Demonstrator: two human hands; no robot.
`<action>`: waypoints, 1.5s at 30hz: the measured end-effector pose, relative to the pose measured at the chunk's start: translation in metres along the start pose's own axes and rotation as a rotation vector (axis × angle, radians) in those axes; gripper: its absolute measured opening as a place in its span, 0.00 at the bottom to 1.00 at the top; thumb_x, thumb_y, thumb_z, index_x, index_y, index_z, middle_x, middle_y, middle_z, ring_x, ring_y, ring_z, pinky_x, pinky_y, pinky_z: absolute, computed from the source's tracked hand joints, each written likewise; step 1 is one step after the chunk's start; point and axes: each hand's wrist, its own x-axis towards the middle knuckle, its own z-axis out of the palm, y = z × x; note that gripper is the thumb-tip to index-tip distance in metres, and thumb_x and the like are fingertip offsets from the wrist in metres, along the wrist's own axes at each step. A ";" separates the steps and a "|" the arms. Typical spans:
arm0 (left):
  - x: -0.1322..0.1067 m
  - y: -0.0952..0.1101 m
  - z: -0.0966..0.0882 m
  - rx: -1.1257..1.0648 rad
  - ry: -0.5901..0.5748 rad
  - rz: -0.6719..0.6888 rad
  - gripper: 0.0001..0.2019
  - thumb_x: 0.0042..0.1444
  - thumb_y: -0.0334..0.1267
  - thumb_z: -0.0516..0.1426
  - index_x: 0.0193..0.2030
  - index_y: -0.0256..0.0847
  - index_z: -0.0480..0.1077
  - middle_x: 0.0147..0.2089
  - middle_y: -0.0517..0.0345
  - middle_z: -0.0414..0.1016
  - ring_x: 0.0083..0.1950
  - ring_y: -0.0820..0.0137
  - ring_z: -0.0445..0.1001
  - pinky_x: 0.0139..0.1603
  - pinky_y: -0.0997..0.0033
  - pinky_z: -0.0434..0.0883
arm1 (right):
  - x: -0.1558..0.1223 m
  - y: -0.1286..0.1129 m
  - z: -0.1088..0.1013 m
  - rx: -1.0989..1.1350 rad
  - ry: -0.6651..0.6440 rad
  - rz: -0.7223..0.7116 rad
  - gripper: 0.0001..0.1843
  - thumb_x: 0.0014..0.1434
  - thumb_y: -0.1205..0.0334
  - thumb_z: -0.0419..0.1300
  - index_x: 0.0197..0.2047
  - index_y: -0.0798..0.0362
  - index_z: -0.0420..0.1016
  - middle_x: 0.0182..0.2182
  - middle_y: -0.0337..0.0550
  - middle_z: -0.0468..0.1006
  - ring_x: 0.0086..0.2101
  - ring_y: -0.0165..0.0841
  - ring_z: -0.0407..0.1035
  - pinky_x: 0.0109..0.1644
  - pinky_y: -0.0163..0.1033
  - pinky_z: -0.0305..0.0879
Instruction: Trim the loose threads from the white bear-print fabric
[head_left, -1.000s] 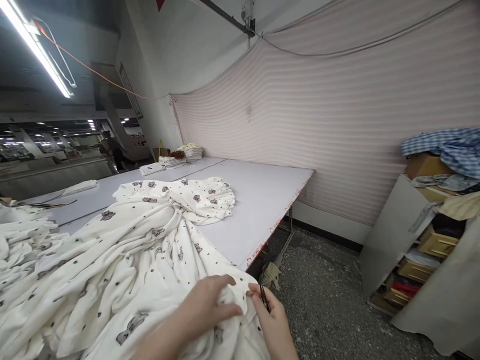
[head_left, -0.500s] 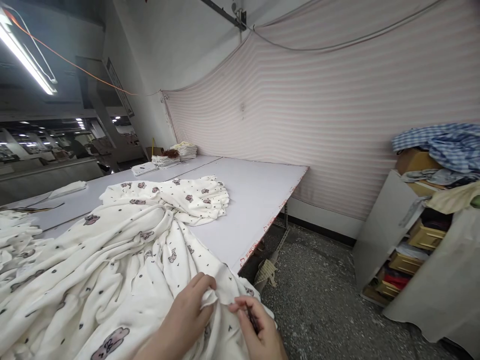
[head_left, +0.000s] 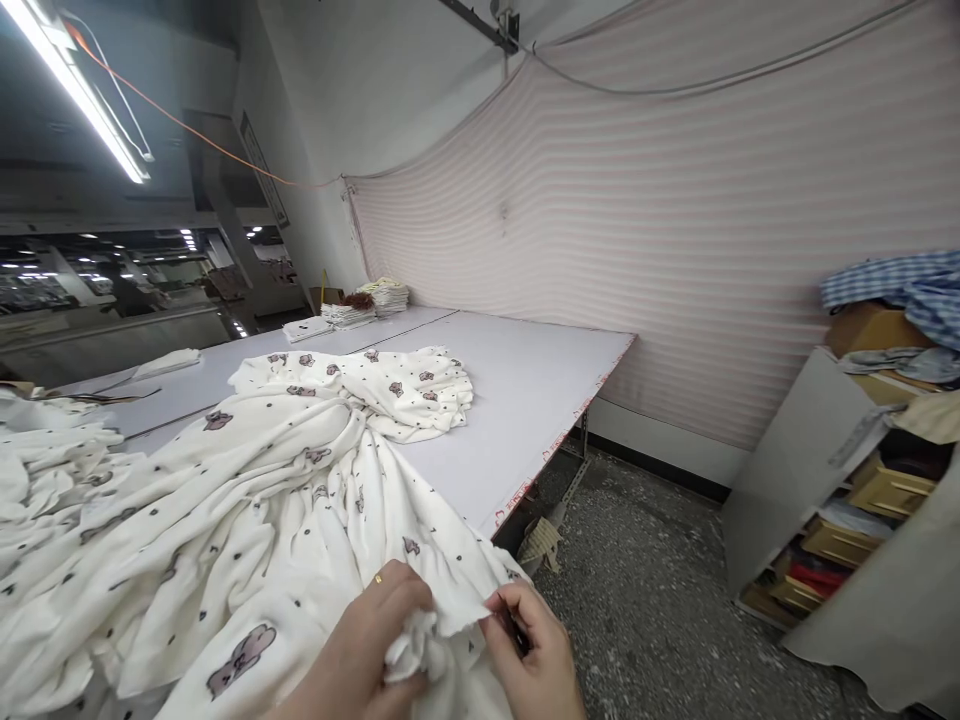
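Observation:
A large white cloth (head_left: pixel 247 500) printed with small brown bears and dark dots lies bunched across the near part of a long pale grey table (head_left: pixel 525 390). My left hand (head_left: pixel 371 640), with a ring on one finger, is closed on a gathered bunch of the cloth's near edge. My right hand (head_left: pixel 532 650) pinches the same edge just to the right. A thin dark object shows between its fingers, too small to name. Both hands are at the table's near right corner, almost touching each other.
Stacks of folded cloth (head_left: pixel 375 298) sit at the table's far end. A striped pink curtain (head_left: pixel 712 230) covers the wall behind. A shelf unit (head_left: pixel 847 490) with boxes and a blue checked fabric (head_left: pixel 900 290) stands on the right. The speckled floor (head_left: pixel 660 620) lies between table and shelf.
My left hand has gathered more of the cloth edge into a bunch, and both hands have drawn slightly closer to me. The view has shifted a little.

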 end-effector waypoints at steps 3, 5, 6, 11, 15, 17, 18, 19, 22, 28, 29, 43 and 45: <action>0.000 0.003 -0.001 0.044 -0.038 -0.057 0.09 0.55 0.31 0.52 0.41 0.44 0.68 0.35 0.54 0.67 0.38 0.64 0.68 0.36 0.68 0.67 | 0.002 -0.006 0.005 -0.082 -0.031 0.010 0.05 0.59 0.64 0.55 0.31 0.51 0.67 0.26 0.37 0.70 0.29 0.31 0.68 0.31 0.30 0.62; 0.004 0.005 -0.004 -0.054 -0.061 -0.177 0.08 0.60 0.35 0.50 0.40 0.44 0.70 0.35 0.55 0.67 0.38 0.65 0.69 0.38 0.69 0.68 | 0.006 -0.011 0.008 -0.135 -0.033 0.054 0.05 0.59 0.62 0.56 0.31 0.51 0.66 0.26 0.37 0.69 0.28 0.32 0.67 0.30 0.30 0.60; 0.007 0.005 -0.006 -0.129 -0.064 -0.251 0.09 0.62 0.38 0.49 0.38 0.44 0.70 0.36 0.55 0.68 0.39 0.65 0.70 0.40 0.69 0.68 | 0.008 -0.013 0.010 -0.143 -0.038 0.072 0.06 0.60 0.61 0.56 0.31 0.50 0.65 0.26 0.37 0.69 0.28 0.32 0.67 0.29 0.30 0.60; 0.017 0.005 -0.016 -0.436 -0.038 -0.537 0.12 0.58 0.48 0.54 0.36 0.41 0.70 0.37 0.56 0.74 0.44 0.62 0.72 0.46 0.68 0.68 | 0.009 -0.019 0.023 0.026 -0.002 -0.077 0.06 0.59 0.57 0.58 0.37 0.49 0.71 0.31 0.39 0.74 0.31 0.33 0.71 0.34 0.31 0.64; 0.017 0.005 -0.016 -0.548 -0.071 -0.574 0.15 0.58 0.50 0.54 0.37 0.40 0.71 0.37 0.56 0.75 0.42 0.63 0.72 0.44 0.69 0.69 | 0.004 -0.019 0.035 0.083 0.021 -0.094 0.09 0.59 0.61 0.57 0.42 0.48 0.75 0.35 0.41 0.79 0.35 0.34 0.74 0.39 0.31 0.65; 0.016 0.005 -0.015 -0.515 -0.102 -0.585 0.15 0.58 0.51 0.54 0.42 0.42 0.70 0.40 0.57 0.74 0.42 0.64 0.71 0.41 0.71 0.69 | 0.004 -0.021 0.038 0.096 -0.014 -0.016 0.09 0.62 0.59 0.54 0.38 0.50 0.74 0.29 0.39 0.78 0.30 0.32 0.73 0.34 0.30 0.64; 0.015 0.006 -0.015 -0.490 -0.110 -0.587 0.16 0.58 0.51 0.55 0.44 0.43 0.70 0.42 0.57 0.73 0.44 0.64 0.71 0.42 0.71 0.69 | 0.005 -0.022 0.039 0.101 -0.026 0.014 0.10 0.63 0.57 0.53 0.36 0.51 0.73 0.27 0.39 0.76 0.27 0.31 0.71 0.32 0.30 0.63; 0.015 0.007 -0.015 -0.471 -0.112 -0.580 0.15 0.58 0.51 0.55 0.46 0.44 0.70 0.44 0.58 0.72 0.45 0.64 0.70 0.44 0.71 0.68 | 0.006 -0.023 0.039 0.101 -0.033 0.035 0.12 0.63 0.54 0.52 0.35 0.52 0.72 0.25 0.38 0.74 0.26 0.31 0.69 0.31 0.31 0.62; 0.015 0.009 -0.015 -0.470 -0.087 -0.543 0.13 0.58 0.49 0.55 0.39 0.43 0.73 0.41 0.57 0.73 0.46 0.64 0.71 0.50 0.69 0.66 | 0.010 -0.027 0.037 0.141 -0.050 0.090 0.14 0.64 0.51 0.50 0.35 0.52 0.69 0.23 0.37 0.70 0.24 0.31 0.67 0.29 0.31 0.61; 0.013 0.009 -0.016 -0.552 -0.013 -0.570 0.13 0.57 0.49 0.56 0.36 0.41 0.71 0.37 0.59 0.72 0.44 0.63 0.70 0.48 0.67 0.65 | 0.013 -0.029 0.018 0.097 -0.158 0.028 0.10 0.59 0.54 0.58 0.39 0.51 0.75 0.33 0.42 0.76 0.35 0.35 0.72 0.39 0.33 0.66; 0.013 0.008 -0.016 -0.566 -0.026 -0.557 0.13 0.58 0.49 0.55 0.37 0.41 0.71 0.37 0.58 0.72 0.44 0.63 0.70 0.48 0.68 0.65 | 0.013 -0.029 0.016 0.065 -0.203 0.014 0.11 0.59 0.56 0.58 0.41 0.50 0.77 0.33 0.43 0.77 0.35 0.36 0.73 0.39 0.34 0.66; 0.015 0.014 -0.018 -0.465 -0.069 -0.467 0.12 0.59 0.47 0.54 0.36 0.42 0.73 0.39 0.57 0.75 0.46 0.63 0.73 0.51 0.68 0.67 | 0.021 -0.030 0.015 0.262 -0.246 0.174 0.19 0.60 0.51 0.57 0.26 0.54 0.80 0.23 0.41 0.77 0.29 0.35 0.72 0.34 0.34 0.66; 0.014 0.009 -0.027 -0.554 -0.022 -0.539 0.13 0.58 0.50 0.54 0.38 0.43 0.72 0.38 0.57 0.76 0.45 0.62 0.74 0.48 0.67 0.70 | 0.017 -0.019 0.015 0.324 -0.181 0.276 0.18 0.58 0.48 0.58 0.30 0.54 0.79 0.27 0.43 0.79 0.32 0.37 0.73 0.37 0.36 0.68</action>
